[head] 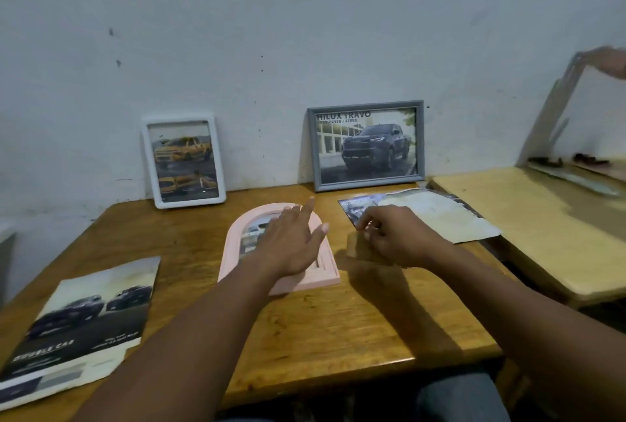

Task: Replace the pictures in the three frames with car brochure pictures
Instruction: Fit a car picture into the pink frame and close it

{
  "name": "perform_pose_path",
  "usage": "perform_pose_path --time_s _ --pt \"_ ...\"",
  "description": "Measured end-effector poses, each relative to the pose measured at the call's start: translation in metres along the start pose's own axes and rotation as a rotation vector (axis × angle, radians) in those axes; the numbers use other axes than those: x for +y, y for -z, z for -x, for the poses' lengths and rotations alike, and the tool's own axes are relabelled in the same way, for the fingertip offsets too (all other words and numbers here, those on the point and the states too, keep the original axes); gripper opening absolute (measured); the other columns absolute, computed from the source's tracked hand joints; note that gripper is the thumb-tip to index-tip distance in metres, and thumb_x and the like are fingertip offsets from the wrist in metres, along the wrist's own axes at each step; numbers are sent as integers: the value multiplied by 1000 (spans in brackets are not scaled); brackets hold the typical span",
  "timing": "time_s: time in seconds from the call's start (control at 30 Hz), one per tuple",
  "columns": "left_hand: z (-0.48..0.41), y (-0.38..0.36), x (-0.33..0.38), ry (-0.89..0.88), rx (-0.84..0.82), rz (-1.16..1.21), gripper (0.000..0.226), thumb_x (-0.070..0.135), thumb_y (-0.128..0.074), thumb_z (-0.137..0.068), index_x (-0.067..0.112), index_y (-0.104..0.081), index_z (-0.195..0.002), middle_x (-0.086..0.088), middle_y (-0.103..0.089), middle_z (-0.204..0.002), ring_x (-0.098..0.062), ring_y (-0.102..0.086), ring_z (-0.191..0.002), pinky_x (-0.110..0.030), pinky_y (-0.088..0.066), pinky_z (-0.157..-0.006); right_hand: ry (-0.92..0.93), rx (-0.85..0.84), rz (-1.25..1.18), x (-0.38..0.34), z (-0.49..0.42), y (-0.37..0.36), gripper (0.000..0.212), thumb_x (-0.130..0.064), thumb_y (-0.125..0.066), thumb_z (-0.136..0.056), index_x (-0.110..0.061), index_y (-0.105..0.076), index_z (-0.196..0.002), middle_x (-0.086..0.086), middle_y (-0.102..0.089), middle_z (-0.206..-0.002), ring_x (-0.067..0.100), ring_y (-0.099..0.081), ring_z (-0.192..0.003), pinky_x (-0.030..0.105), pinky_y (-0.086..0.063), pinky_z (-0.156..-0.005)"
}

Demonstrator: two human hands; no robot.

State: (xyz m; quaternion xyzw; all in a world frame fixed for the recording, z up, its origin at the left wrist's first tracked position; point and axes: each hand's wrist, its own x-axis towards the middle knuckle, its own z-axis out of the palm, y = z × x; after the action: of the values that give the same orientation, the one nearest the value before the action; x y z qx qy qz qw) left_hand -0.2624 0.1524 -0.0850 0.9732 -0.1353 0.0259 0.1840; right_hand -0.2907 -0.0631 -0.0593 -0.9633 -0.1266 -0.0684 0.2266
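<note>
The pink arched wooden frame [327, 274] lies flat on the brown wooden table [338, 337] under my spread left hand [291, 242], seemingly car-filled like the far white rectangular frame [189, 201] and grey rectangular frame [369, 184], so I judge only standing it up is left, while my right hand [396, 238] curls beside the cut brochure sheet [433, 215], grip unclear.

Plain room — wooden table [305, 337], scuffed wall [237, 32].
</note>
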Motion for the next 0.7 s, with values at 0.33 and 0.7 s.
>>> perform_pose_path --time_s 0.33,0.7 --pt "9 31 -112 275 131 130 65 37 -39 -108 36 -3 -162 1 -14 -169 -27 -13 -156 -47 -18 -122 184 8 -31 -86 -127 -62 20 -18 -59 -92 -28 -64 -108 2 -64 -111 21 -58 -99 36 -52 -78" --pt "2 2 -139 132 141 206 63 46 -26 -107 42 11 -159 7 -34 -163 -31 -31 -150 -53 -32 -117 503 -54 47 -89 -143 -133 34 -19 -50 -87 -24 -71 -113 -3 -67 -121 24 -59 -107 43 -53 -85"
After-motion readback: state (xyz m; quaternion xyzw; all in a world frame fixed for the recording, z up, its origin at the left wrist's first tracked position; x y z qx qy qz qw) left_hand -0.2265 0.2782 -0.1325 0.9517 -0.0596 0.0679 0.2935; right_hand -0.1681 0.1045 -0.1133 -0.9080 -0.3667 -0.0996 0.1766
